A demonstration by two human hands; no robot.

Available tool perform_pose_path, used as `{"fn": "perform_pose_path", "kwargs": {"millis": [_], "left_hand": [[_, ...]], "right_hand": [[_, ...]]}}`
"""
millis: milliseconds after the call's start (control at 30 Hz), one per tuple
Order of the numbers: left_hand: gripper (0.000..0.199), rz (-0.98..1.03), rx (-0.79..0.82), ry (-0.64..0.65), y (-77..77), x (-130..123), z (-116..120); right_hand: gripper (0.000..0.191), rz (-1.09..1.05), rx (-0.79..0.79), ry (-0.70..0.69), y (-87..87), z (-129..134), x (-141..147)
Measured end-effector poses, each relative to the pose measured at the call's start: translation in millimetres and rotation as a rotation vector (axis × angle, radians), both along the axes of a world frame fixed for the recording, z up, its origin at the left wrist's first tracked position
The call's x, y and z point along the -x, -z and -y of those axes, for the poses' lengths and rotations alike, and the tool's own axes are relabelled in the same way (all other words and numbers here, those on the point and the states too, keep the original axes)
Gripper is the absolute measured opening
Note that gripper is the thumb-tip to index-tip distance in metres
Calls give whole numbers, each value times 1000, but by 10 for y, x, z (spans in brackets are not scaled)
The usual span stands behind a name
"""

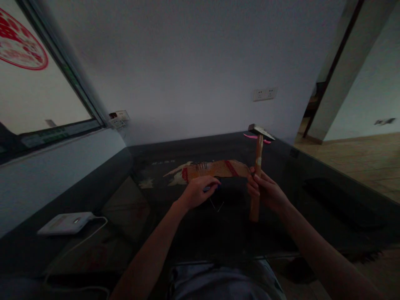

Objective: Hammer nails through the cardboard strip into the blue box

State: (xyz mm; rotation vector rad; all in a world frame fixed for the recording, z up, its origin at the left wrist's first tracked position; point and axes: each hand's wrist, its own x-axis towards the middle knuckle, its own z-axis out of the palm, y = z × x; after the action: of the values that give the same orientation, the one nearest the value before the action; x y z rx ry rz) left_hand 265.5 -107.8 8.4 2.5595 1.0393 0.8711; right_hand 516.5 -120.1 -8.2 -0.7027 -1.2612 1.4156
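1. Head view: right hand is gripping the hammer upright, by its handle.
2. Patterned piece is extending leftward from beside the hammer.
3. Left of the hammer, left hand is curling; cannot tell if gripping.
4. White device is lying farther left, on table.

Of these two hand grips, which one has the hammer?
The right grip, closed around the wooden-handled hammer, metal head up. The left grip, by the patterned strip, is apart from the hammer.
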Motion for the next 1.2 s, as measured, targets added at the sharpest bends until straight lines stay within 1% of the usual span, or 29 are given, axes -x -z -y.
{"fn": "perform_pose_path", "kwargs": {"millis": [67, 133, 267, 367, 467, 533, 733, 867, 1067, 1200], "left_hand": [[17, -147, 104, 103, 108, -19, -4], [16, -245, 164, 124, 197, -14, -47], [15, -333, 191, 113, 299, 43, -143], [17, -375, 159, 35, 334, 83, -180], [18, -427, 134, -58, 362, 98, -185], [18, -474, 118, -81, 381, 101, -177], [10, -565, 74, -42, 438, 146, -184], [7, -604, 92, -56, 450, 174, -197], [12, -662, 99, -129, 472, 157, -185], [11, -630, 109, -146, 481, 140, -200]], "right_hand": [[25, 20, -22, 50, 11, -1, 2], [26, 59, -41, 99, 23, -18, -12], [33, 150, -63, 167, 42, -68, -56], [34, 148, -55, 173, 59, -95, -81], [29, 64, -8, 134, 81, -102, -84], [26, 1, 37, 91, 93, -95, -66], [20, -166, 165, -70, 90, -63, 14], [21, -253, 194, -153, 99, -67, 26], [21, -389, 205, -190, 136, -94, 10], [17, -488, 253, -205, 144, -109, -10]]}}
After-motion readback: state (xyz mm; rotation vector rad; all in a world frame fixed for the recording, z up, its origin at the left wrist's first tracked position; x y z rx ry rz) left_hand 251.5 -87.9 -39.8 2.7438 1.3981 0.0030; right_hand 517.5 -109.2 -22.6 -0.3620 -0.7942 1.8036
